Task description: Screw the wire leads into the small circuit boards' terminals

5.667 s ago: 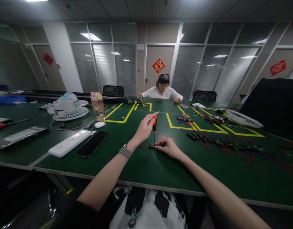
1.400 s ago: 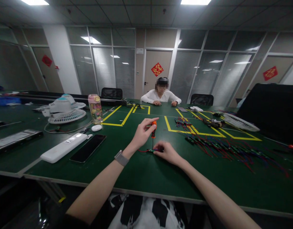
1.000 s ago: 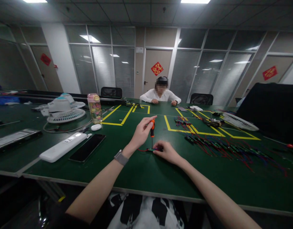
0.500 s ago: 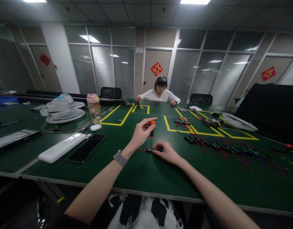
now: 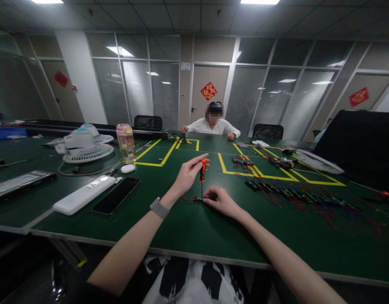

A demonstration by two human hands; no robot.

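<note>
My left hand (image 5: 187, 175) grips the orange handle of a small screwdriver (image 5: 202, 168), held upright with its tip down on a small circuit board (image 5: 204, 197). A red wire trails left from that board. My right hand (image 5: 222, 201) presses the board to the green table (image 5: 188, 228), fingers pinched on its right end. A grey watch sits on my left wrist.
A pile of small boards with red and blue wires (image 5: 295, 195) lies to the right. A black phone (image 5: 115, 195) and white power strip (image 5: 83, 194) lie left, with a pink bottle (image 5: 125, 143) and white fans (image 5: 85, 145) behind. Another person (image 5: 211, 123) sits across the table.
The screwdriver stays upright on the board while my left fingers shift around its handle, thumb and forefinger opening and closing. My right hand keeps its place.
</note>
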